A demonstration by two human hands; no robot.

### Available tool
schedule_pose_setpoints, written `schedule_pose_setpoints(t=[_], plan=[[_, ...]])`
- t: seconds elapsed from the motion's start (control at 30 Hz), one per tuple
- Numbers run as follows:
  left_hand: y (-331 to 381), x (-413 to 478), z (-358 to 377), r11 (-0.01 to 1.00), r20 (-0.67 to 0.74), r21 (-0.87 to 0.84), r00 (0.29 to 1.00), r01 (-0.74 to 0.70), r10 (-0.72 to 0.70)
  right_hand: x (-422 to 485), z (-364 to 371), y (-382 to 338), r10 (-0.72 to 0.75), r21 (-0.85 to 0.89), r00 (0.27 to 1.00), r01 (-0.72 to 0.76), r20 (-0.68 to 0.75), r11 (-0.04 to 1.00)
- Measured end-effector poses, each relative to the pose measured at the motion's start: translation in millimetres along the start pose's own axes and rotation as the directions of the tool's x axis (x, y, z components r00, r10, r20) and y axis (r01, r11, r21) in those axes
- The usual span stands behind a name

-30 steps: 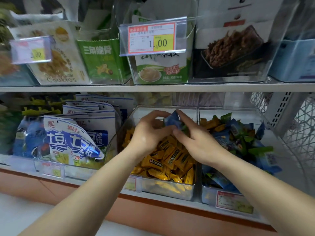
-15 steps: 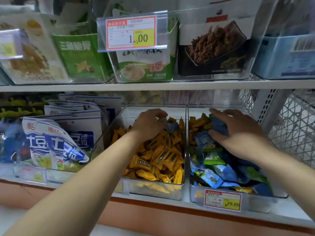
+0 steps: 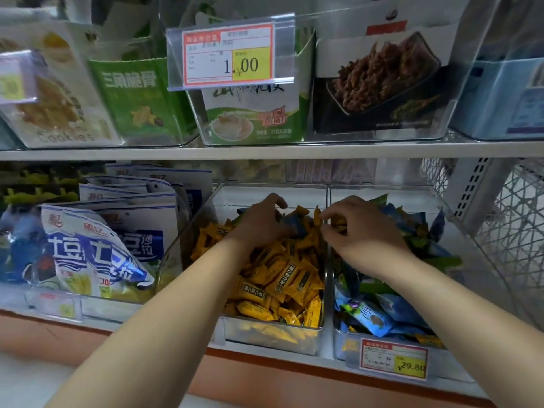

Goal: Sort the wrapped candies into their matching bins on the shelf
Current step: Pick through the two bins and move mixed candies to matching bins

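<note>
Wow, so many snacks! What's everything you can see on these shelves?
middle bin: one, clear, lower shelf
right bin: one, clear, beside the middle bin
yellow candies: many, yellow, middle bin
blue candy: one, blue, among the yellow ones
blue and green candies: many, right bin, a few yellow ones mixed in
snack bags: several, blue and white, lower shelf, left
snack packs: several, green, white and dark, upper shelf
1.00 price tag: one, red and yellow, upper shelf
29.80 price tag: one, red and yellow, front of the right bin
left hand: one, in the middle bin, fingers curled on the blue candy
right hand: one, over the right bin, fingers curled, grip unclear
</note>
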State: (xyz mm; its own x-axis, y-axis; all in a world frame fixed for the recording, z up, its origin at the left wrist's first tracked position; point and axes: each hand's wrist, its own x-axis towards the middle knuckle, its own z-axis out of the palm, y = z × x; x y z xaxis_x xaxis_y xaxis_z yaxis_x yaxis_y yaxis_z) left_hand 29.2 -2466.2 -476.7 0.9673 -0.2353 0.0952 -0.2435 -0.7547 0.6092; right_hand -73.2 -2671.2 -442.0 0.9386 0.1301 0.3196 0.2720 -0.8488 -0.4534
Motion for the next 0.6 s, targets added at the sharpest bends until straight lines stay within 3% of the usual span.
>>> schedule_pose_setpoints(t=[0.13, 0.3, 0.37, 0.43, 0.53, 0.6], plan=[[1, -7, -4, 0.993, -0.005, 0.109, 0.999, -0.037, 0.038, 5, 5, -4, -0.013, 0.032, 1.000, 0.013, -0.005, 0.999], [16, -35, -7, 0.989, -0.197, 0.138, 0.977, -0.055, 0.081, 8, 9, -7, -0.039, 0.044, 0.999, 0.039, 0.007, 0.998], [26, -53, -15, 0.994, -0.318, -0.004, 0.942, -0.109, 0.102, 7, 8, -10, -0.107, 0.079, 0.994, 0.105, 0.030, 0.991], [41, -73, -24, 0.952, -0.362, -0.260, 0.930, -0.163, 0.061, 5, 8, -15, -0.182, 0.201, 0.981, 0.166, 0.063, 0.965], [60, -99, -21, 0.764, -0.254, -0.633, 0.965, -0.123, -0.056, -1, 6, -23, -0.234, 0.523, 0.971, 0.174, 0.051, 0.835], [65, -109, -18, 0.632, -0.147, -0.774, 0.979, -0.026, -0.141, -5, 1, -25, -0.236, 0.577, 0.972, 0.192, 0.001, 0.794]])
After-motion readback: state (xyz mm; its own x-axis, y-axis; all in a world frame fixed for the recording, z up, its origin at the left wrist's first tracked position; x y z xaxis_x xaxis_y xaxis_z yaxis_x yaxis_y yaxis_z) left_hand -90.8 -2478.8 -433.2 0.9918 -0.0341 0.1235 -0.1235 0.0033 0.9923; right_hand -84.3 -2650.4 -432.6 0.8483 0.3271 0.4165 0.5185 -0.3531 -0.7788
